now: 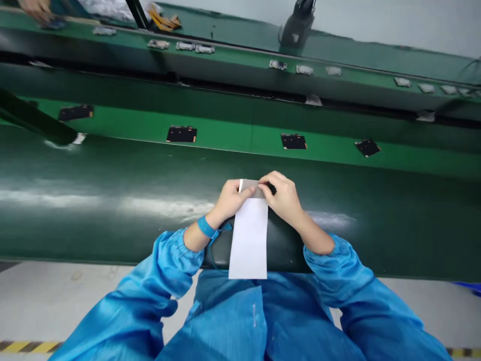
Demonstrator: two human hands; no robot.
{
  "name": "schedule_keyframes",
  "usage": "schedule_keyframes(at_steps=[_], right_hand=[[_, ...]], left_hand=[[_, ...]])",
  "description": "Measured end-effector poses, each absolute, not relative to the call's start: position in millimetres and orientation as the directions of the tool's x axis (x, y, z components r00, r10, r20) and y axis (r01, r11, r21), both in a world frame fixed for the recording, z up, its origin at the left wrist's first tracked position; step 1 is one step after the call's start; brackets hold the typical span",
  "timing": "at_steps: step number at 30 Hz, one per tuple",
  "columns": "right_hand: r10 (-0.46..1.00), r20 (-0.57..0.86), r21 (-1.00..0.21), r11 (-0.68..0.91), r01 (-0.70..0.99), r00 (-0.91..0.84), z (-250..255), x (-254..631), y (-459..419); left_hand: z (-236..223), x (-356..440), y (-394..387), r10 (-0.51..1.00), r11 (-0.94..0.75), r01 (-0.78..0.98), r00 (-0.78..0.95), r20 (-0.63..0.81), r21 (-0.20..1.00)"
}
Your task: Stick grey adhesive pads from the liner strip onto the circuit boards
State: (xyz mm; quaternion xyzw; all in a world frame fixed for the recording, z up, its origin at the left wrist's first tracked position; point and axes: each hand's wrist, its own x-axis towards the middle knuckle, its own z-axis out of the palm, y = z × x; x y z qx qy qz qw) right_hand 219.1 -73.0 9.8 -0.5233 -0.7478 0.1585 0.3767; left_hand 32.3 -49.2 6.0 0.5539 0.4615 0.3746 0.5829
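Observation:
My left hand (pixel 230 199) and my right hand (pixel 282 196) meet at the top of a long white strip (pixel 248 235) that hangs down over the near edge of the dark green bench (pixel 112 200). Both hands are closed in a pinch. The left fingers hold the strip's upper left corner, where a grey piece (pixel 249 187) sits. The right fingers pinch the grey piece's right end, beside a small black part (pixel 272 189). A blue wrist strap (pixel 206 226) circles my left wrist. Both arms wear blue sleeves.
A bright green conveyor belt (pixel 233 135) behind the bench carries several black flat parts, such as one (pixel 181 134) and another (pixel 293 141). A farther belt holds several small grey parts (pixel 195 47). Another person's hand (pixel 35 9) shows at top left. A dark device (pixel 297 22) stands behind.

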Motion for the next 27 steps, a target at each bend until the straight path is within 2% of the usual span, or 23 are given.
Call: schedule_keyframes(at_steps=[4, 9, 12, 18, 23, 27], right_hand=[[0.912, 0.372, -0.657, 0.390, 0.645, -0.172, 13.4, 221.3, -73.6], [0.913, 0.400, -0.758, 0.377, 0.532, -0.077, 17.8, 224.5, -75.4], [0.913, 0.392, -0.757, 0.388, 0.526, -0.109, 17.5, 225.6, -77.4], [0.886, 0.422, -0.655, 0.445, 0.611, -0.193, 11.2, 221.5, -80.9], [0.856, 0.449, -0.477, 0.472, 0.741, -0.256, 8.8, 216.1, -81.5], [0.788, 0.536, -0.349, 0.533, 0.771, -0.303, 12.3, 212.4, -88.0]], left_hand=[[2.7, 30.1, -51.7, 0.935, 0.075, 0.125, 0.337, -0.113, 0.989], [6.7, 30.9, -49.8, 0.932, 0.149, 0.105, 0.316, -0.175, 0.983], [8.4, 30.5, -49.2, 0.921, 0.167, 0.124, 0.334, -0.199, 0.978], [9.6, 31.2, -51.6, 0.901, 0.179, 0.114, 0.379, -0.210, 0.977], [7.7, 33.3, -50.1, 0.906, 0.196, 0.082, 0.367, -0.212, 0.977], [7.7, 36.5, -55.5, 0.913, 0.215, 0.031, 0.349, -0.212, 0.976]])
